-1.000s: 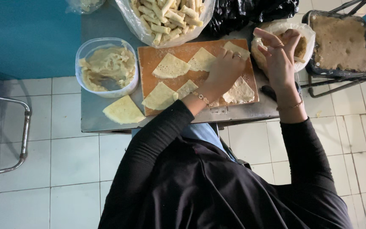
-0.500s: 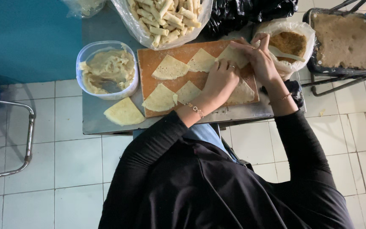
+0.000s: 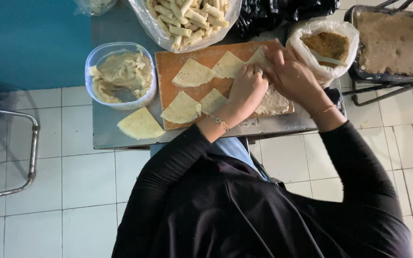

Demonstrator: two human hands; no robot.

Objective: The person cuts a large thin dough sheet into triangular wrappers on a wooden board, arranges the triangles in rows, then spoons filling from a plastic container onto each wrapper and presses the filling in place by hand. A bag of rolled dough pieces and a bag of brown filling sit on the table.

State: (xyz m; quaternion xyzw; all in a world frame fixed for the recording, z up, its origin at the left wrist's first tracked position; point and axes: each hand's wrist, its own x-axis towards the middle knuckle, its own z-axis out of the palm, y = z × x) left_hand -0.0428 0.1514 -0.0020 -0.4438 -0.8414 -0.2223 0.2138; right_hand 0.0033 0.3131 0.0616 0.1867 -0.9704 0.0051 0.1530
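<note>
Head view, both hands [image 3: 273,79] on wrapper [image 3: 259,59], orientation hidden

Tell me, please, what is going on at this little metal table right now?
A person in a black top works both hands, left hand and right hand, together on a pale triangular pastry wrapper at the far right of an orange wooden cutting board. More wrappers lie on the board, and one on the metal table. A clear plastic tub of folded wrappers, a bag of finished rolls and a bag of brown filling stand around it.
</note>
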